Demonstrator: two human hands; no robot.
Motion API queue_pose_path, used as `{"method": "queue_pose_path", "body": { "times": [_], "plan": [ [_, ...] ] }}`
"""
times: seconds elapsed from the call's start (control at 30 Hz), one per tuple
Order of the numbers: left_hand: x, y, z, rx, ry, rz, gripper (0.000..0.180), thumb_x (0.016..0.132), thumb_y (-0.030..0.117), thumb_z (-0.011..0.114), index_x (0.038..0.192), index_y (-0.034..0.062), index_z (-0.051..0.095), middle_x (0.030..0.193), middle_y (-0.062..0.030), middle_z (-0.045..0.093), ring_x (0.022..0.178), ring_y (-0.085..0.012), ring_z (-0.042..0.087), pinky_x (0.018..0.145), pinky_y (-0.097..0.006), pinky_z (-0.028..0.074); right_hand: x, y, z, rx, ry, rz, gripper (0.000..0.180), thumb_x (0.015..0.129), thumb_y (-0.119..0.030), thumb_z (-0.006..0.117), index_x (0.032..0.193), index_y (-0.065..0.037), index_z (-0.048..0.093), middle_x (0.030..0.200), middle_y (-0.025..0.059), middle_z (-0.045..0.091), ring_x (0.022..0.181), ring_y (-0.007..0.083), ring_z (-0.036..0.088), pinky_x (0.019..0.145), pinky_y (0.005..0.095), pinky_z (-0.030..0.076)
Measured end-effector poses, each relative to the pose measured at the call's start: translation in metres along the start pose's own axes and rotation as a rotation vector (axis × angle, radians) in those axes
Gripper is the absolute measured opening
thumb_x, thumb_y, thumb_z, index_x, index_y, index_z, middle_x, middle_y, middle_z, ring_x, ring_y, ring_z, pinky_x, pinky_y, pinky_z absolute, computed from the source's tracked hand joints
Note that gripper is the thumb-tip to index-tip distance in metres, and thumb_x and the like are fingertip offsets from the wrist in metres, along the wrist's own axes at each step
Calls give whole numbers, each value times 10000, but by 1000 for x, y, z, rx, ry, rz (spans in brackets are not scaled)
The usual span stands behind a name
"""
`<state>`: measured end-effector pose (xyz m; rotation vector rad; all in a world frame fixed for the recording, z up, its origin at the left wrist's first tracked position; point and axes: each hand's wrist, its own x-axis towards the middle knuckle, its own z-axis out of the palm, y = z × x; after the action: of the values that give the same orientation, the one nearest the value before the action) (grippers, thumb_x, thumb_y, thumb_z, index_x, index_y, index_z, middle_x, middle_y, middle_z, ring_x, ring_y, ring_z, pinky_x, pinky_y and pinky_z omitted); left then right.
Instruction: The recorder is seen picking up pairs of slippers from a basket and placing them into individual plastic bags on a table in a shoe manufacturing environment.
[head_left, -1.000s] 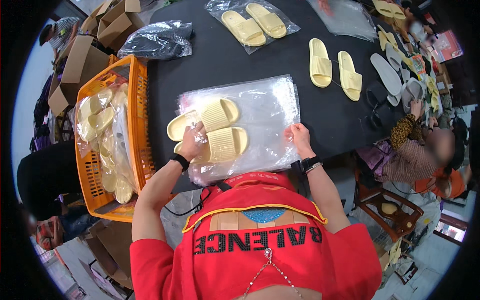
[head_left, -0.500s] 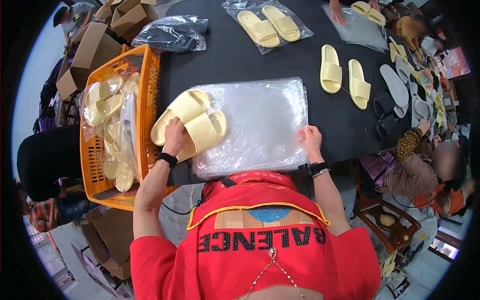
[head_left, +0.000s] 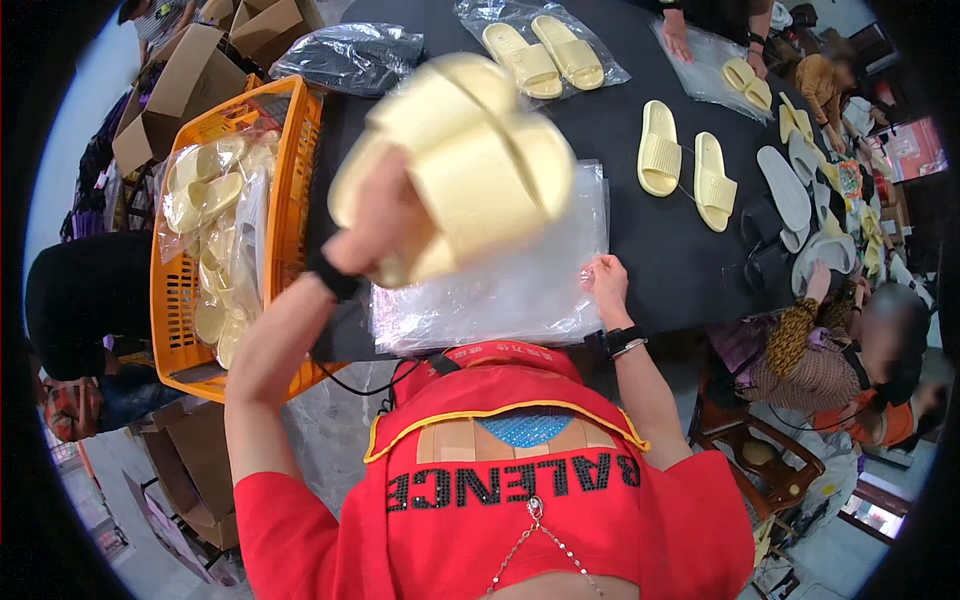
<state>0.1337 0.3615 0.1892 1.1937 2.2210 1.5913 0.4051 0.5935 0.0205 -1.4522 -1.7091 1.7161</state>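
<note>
Right hand (head_left: 606, 286) at clear plastic bags (head_left: 500, 312); left hand (head_left: 378, 212) gripping pale-yellow slide sandals (head_left: 455, 195).
Right fingers pinch the bag stack's right edge; sandals, motion-blurred, held above the stack. Beyond, on black table (head_left: 680, 275): bagged slide pair (head_left: 530, 72).

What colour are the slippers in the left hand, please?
The slippers in the left hand are pale yellow, best seen in the head view.

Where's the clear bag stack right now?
In the head view, the stack of bags lies on the black table, right of the orange basket, its right edge by the right hand.
</note>
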Motion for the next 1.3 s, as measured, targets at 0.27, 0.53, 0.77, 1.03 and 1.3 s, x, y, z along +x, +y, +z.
{"method": "queue_pose_path", "body": {
  "times": [0.27,0.53,0.77,1.03,1.3],
  "plan": [
    [-7,-38,163,542,-606,10,188,735,116,505,866,-2,572,942,-167,548,930,-308,518,779,-419,439,-15,-4,4,-184,15,-97,205,853,-166,509,945,0,587,841,95,650,754,165,613,643,279,474],
    [27,-28,82,851,-271,173,164,710,103,534,844,13,559,898,-124,528,883,-283,502,719,-412,421,-12,3,2,79,13,53,158,852,-125,503,878,20,559,767,84,643,675,128,587,606,255,454],
    [-64,-26,119,733,-577,214,155,685,84,541,823,17,518,907,-139,499,867,-298,487,711,-402,438,6,-7,11,8,31,-109,148,870,-122,484,876,12,547,744,96,624,616,119,584,524,259,467],
    [-116,-78,33,752,-399,13,182,650,16,534,824,-14,493,882,-157,488,848,-331,459,717,-408,435,11,1,5,76,-102,13,146,874,-126,486,932,6,507,730,94,606,609,138,589,489,272,483],
    [-118,-75,33,733,-362,-57,184,654,-8,517,835,-33,493,900,-169,486,857,-335,454,738,-405,434,-71,-12,-31,3,-363,7,233,801,-107,582,994,-13,491,700,20,527,593,110,543,509,229,460]
  ]
}}
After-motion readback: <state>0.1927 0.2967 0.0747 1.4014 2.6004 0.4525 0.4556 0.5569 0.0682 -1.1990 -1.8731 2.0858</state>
